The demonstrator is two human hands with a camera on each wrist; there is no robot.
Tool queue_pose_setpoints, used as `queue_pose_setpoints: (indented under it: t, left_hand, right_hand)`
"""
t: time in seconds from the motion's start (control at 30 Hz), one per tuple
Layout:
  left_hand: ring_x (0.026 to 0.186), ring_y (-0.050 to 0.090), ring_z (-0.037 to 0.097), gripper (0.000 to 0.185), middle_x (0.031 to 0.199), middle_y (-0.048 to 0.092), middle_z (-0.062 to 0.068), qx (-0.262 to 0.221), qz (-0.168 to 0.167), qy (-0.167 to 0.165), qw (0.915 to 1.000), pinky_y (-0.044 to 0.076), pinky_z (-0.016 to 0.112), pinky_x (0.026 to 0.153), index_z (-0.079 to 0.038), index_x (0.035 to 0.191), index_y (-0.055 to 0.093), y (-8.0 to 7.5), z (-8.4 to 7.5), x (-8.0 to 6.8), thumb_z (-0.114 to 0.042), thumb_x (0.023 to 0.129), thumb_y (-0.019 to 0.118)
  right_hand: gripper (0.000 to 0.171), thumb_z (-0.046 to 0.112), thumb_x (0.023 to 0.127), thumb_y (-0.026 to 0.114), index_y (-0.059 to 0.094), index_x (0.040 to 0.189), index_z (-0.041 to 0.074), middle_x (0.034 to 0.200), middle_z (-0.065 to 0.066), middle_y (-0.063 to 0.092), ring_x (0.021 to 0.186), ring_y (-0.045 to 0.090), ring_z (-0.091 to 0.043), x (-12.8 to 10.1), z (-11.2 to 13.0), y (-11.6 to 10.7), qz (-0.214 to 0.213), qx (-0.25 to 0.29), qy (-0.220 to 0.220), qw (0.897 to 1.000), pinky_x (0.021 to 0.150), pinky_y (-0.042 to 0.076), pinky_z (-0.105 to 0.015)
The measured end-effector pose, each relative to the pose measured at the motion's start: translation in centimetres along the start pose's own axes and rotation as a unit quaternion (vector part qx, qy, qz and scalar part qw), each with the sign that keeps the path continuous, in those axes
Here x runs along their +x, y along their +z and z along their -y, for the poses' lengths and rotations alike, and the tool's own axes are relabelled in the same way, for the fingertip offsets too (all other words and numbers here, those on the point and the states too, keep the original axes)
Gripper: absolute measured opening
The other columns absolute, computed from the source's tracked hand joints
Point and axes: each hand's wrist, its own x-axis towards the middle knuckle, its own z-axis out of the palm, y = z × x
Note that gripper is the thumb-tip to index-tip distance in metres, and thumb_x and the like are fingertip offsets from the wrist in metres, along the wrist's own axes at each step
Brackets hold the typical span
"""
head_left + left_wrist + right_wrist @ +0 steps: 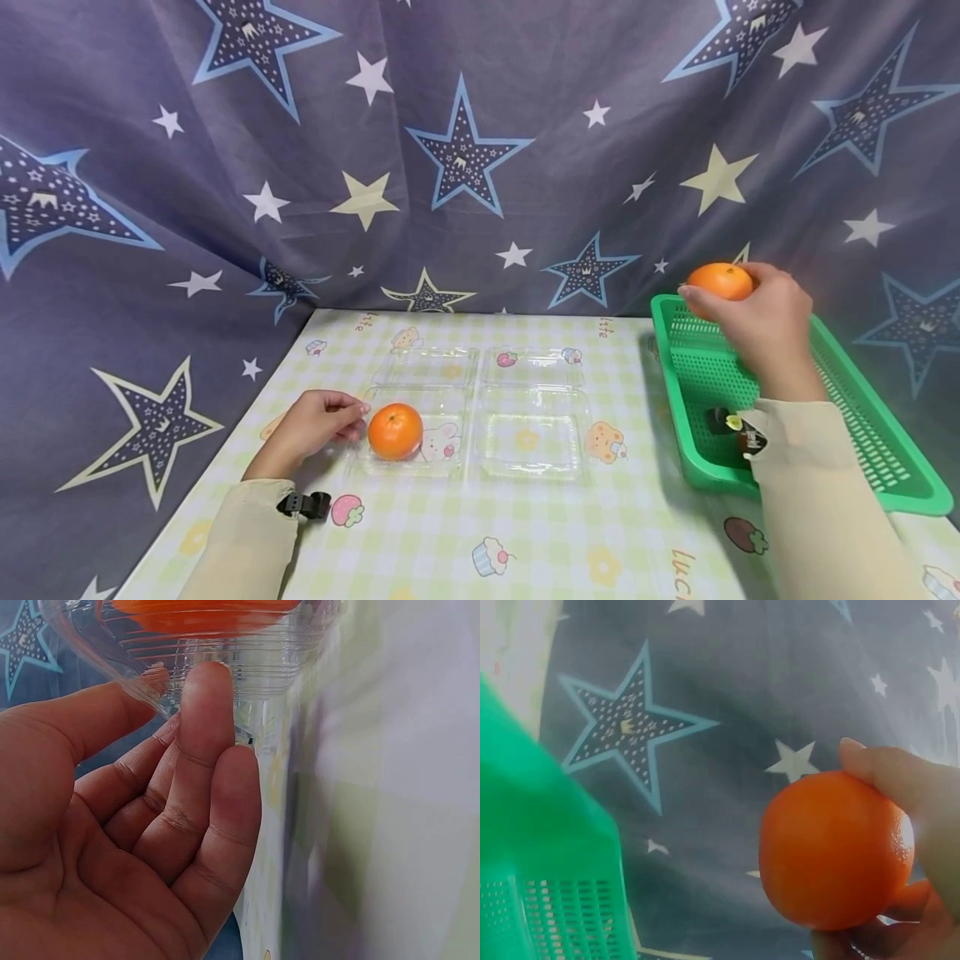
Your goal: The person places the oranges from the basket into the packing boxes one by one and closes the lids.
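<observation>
My right hand (757,321) grips an orange (720,281) in the air above the far end of a green plastic basket (870,442); in the right wrist view the orange (832,851) fills the fingers (900,776). A second orange (394,431) lies in the left clear plastic clamshell box (442,392). My left hand (318,423) rests on the table, fingertips (208,697) touching the box's left wall (225,652). A second clear clamshell box (531,417) lies to its right.
The table (525,533) wears a pale checked cloth with cartoon prints. A star-patterned blue curtain (465,150) hangs close behind and to the left. A small dark object (722,419) lies inside the basket. The basket reaches the table's right edge.
</observation>
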Motion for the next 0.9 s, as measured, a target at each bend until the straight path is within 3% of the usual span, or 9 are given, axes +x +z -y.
queue_pose_setpoints:
  t: [0.4, 0.9]
  left_hand:
    - [0.075, 0.072, 0.021, 0.036, 0.089, 0.076, 0.011, 0.002, -0.001, -0.003, 1.0, 0.062, 0.033, 0.072, 0.002, 0.112, 0.073, 0.0, 0.0, 0.0, -0.031, 0.098, 0.073]
    - [0.075, 0.072, 0.021, 0.037, 0.089, 0.076, 0.011, 0.004, 0.0, -0.002, 1.0, 0.062, 0.033, 0.072, 0.002, 0.113, 0.073, -0.1, 0.0, 0.0, -0.032, 0.099, 0.072]
  right_hand:
    - [0.106, 0.081, 0.076, 0.069, 0.053, 0.149, 0.006, 0.131, -0.021, 0.06, 0.114, 0.049, -0.04, -1.2, 1.4, 0.7, -0.002, 0.003, -0.011, 1.0, 0.074, 0.047, -0.042]
    - [0.097, 0.076, 0.074, 0.076, 0.059, 0.146, 0.015, 0.13, -0.014, 0.064, 0.109, 0.054, -0.031, -2.6, 4.0, 1.2, -0.019, 0.057, -0.009, 0.998, 0.078, 0.046, -0.04]
